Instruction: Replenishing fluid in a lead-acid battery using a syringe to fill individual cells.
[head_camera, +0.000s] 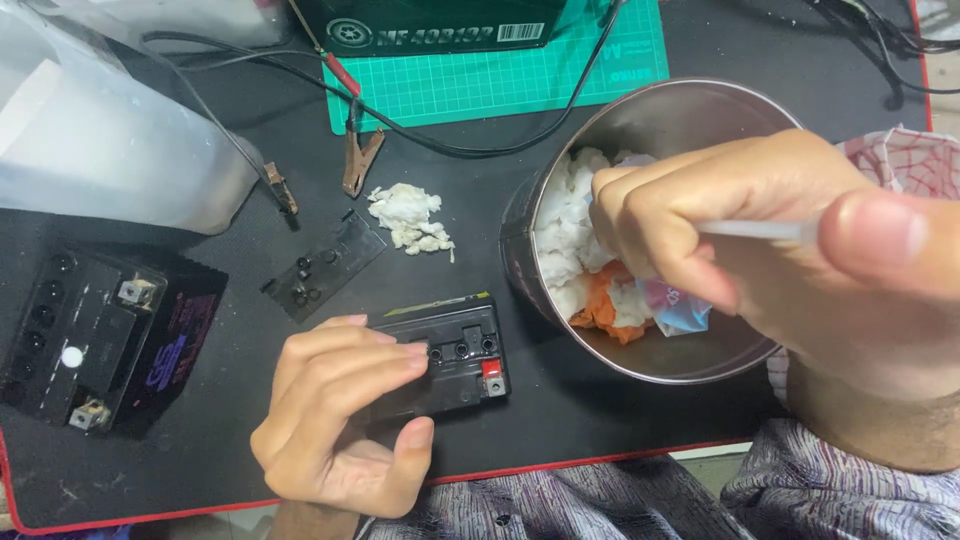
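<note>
While left hand (335, 415) grips small black battery (452, 362), right hand (790, 240) pinches thin white stick (755, 230) over metal tin (650, 130).

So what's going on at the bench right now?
The left hand steadies a small black battery on the black mat. The right hand pinches a thin white stick over a metal tin holding white and orange wadding. A second battery sits at left.

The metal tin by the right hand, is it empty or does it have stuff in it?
Not empty: the metal tin holds white wadding and orange scraps.
</note>
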